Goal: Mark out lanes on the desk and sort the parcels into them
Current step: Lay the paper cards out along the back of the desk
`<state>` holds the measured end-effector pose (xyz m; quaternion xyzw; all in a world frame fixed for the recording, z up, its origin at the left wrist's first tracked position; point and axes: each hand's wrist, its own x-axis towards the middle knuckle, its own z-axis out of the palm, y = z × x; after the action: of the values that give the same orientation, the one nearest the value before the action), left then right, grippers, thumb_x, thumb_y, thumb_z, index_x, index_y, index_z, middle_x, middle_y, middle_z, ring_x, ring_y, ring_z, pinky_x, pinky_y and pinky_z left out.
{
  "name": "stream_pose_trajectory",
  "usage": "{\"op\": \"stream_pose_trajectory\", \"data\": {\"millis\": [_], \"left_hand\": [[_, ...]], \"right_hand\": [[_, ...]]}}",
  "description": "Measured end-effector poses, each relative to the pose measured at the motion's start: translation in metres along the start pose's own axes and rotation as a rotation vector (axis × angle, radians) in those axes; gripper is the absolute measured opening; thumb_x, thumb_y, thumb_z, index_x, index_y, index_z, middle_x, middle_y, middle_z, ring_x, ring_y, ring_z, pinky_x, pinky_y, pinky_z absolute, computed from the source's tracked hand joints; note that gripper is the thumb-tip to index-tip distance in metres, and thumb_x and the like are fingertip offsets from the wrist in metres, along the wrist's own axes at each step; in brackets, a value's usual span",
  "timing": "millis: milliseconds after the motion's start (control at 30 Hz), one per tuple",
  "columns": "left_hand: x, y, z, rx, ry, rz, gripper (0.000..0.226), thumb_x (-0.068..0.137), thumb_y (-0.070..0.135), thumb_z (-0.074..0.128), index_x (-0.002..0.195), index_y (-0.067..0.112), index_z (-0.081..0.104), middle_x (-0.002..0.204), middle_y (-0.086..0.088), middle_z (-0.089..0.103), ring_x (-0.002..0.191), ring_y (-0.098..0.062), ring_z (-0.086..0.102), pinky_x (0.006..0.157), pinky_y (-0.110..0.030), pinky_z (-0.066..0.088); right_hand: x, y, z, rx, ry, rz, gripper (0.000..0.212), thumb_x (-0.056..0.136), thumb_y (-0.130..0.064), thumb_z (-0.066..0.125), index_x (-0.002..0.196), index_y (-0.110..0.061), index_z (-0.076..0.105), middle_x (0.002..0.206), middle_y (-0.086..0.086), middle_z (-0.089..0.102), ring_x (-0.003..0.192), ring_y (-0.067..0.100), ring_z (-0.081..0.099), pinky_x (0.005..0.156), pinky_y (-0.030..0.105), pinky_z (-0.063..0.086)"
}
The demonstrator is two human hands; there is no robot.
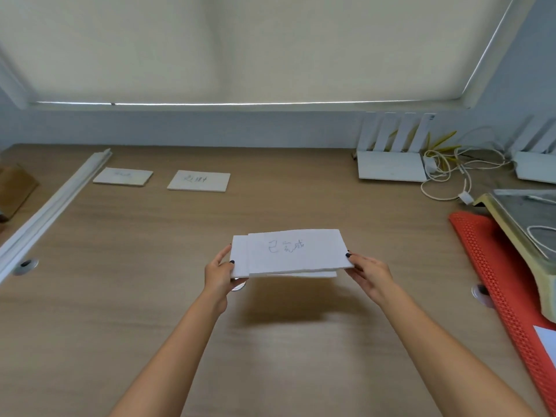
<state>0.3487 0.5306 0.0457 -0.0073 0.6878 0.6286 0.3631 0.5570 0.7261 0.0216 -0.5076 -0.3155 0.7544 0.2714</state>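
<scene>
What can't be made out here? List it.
- Held white cards: how many are stacked is hidden by the top one.
- Far-left label card: writing too faint and small.
- Brown object: cut off by the left edge.
- Tray: cut off by the right edge.

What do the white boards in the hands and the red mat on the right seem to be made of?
White boards: probably foam board or thick card, matte; the edges show thickness and they stay flat held only at the ends. Red mat: looks like perforated rubber or foam mesh, given its regular grid of holes; exact material unclear.
</scene>
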Motion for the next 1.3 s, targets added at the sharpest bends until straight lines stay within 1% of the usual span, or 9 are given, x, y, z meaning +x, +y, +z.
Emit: {"op": "stream_pose_trajectory", "data": {"millis": [133, 300, 467, 600, 733, 933, 1033, 1167, 1300], "left_hand": [[0.047, 0.001, 0.005, 0.031, 0.024, 0.005, 0.055, 0.088, -0.011, 0.031, 0.134, 0.013, 0.049, 0.095, -0.012, 0.061, 0.08, -0.028, 0.057, 0.063, -0.032, 0.055], [0.113, 0.001, 0.024, 0.045, 0.035, 0.016, 0.057, 0.087, -0.011, 0.028, 0.131, 0.016, 0.052, 0.09, -0.013, 0.058, 0.076, -0.027, 0.052, 0.07, -0.038, 0.046], [0.173, 0.005, 0.045, 0.065, 0.012, 0.068, 0.054, 0.089, -0.007, 0.03, 0.131, 0.021, 0.05, 0.096, -0.012, 0.06, 0.078, -0.023, 0.055, 0.067, -0.033, 0.046], [0.195, 0.001, 0.065, 0.102, -0.03, 0.088, 0.054, 0.089, -0.006, 0.031, 0.125, 0.026, 0.053, 0.089, -0.009, 0.06, 0.079, -0.018, 0.057, 0.068, -0.03, 0.053], [0.169, 0.017, 0.086, 0.07, -0.093, 0.105, 0.053, 0.089, -0.006, 0.031, 0.123, 0.028, 0.053, 0.085, -0.004, 0.062, 0.073, -0.013, 0.059, 0.05, -0.02, 0.053], [0.165, 0.0, 0.082, 0.038, -0.029, 0.021, 0.055, 0.089, -0.008, 0.03, 0.132, 0.021, 0.048, 0.091, -0.007, 0.064, 0.078, -0.019, 0.06, 0.054, -0.024, 0.056], [0.154, -0.003, 0.094, 0.048, -0.016, 0.003, 0.055, 0.089, -0.009, 0.029, 0.133, 0.019, 0.047, 0.092, -0.009, 0.063, 0.071, -0.017, 0.06, 0.051, -0.025, 0.053], [0.121, -0.001, 0.136, -0.018, -0.027, 0.0, 0.054, 0.089, -0.011, 0.032, 0.133, 0.017, 0.045, 0.081, -0.005, 0.061, 0.068, -0.019, 0.058, 0.067, -0.036, 0.05], [0.106, -0.008, 0.175, -0.003, -0.022, -0.018, 0.04, 0.09, -0.006, 0.041, 0.125, 0.015, 0.045, 0.091, -0.008, 0.06, 0.075, -0.02, 0.06, 0.07, -0.039, 0.054]], "right_hand": [[0.069, -0.014, 0.035, 0.047, 0.053, -0.01, 0.02, 0.086, 0.009, 0.054, 0.105, 0.01, 0.06, 0.091, 0.015, 0.062, 0.07, 0.016, 0.057, 0.077, 0.031, 0.054], [0.169, -0.037, 0.085, 0.073, 0.114, -0.086, 0.033, 0.085, 0.006, 0.059, 0.118, 0.008, 0.057, 0.125, 0.021, 0.057, 0.096, 0.024, 0.059, 0.092, 0.038, 0.049], [0.244, -0.052, 0.134, 0.027, 0.148, -0.17, 0.011, 0.083, 0.008, 0.061, 0.093, 0.004, 0.059, 0.122, 0.023, 0.058, 0.11, 0.031, 0.059, 0.084, 0.036, 0.053], [0.279, -0.062, 0.137, -0.128, 0.179, -0.227, 0.03, 0.08, 0.005, 0.065, 0.11, 0.006, 0.062, 0.117, 0.02, 0.061, 0.096, 0.026, 0.062, 0.078, 0.03, 0.055], [0.262, -0.104, 0.115, -0.391, 0.219, -0.371, 0.039, 0.079, -0.01, 0.072, 0.116, -0.001, 0.063, 0.116, 0.013, 0.064, 0.093, 0.019, 0.062, 0.087, 0.028, 0.053], [0.25, -0.073, 0.09, -0.9, 0.099, -0.455, 0.046, 0.086, -0.026, 0.064, 0.127, -0.007, 0.055, 0.119, 0.01, 0.063, 0.105, 0.024, 0.061, 0.094, 0.031, 0.048], [0.23, -0.061, 0.058, -0.922, 0.03, -0.344, 0.043, 0.088, -0.028, 0.061, 0.127, -0.01, 0.055, 0.117, 0.012, 0.062, 0.103, 0.026, 0.061, 0.09, 0.041, 0.052], [0.171, -0.075, -0.002, -0.774, -0.007, -0.202, 0.037, 0.088, -0.018, 0.062, 0.122, -0.005, 0.054, 0.103, 0.016, 0.063, 0.071, 0.02, 0.062, 0.058, 0.029, 0.053], [0.141, -0.086, -0.046, -0.684, 0.075, -0.326, 0.034, 0.082, -0.007, 0.069, 0.115, -0.002, 0.06, 0.087, 0.01, 0.063, 0.07, 0.019, 0.061, 0.058, 0.024, 0.052]]}}
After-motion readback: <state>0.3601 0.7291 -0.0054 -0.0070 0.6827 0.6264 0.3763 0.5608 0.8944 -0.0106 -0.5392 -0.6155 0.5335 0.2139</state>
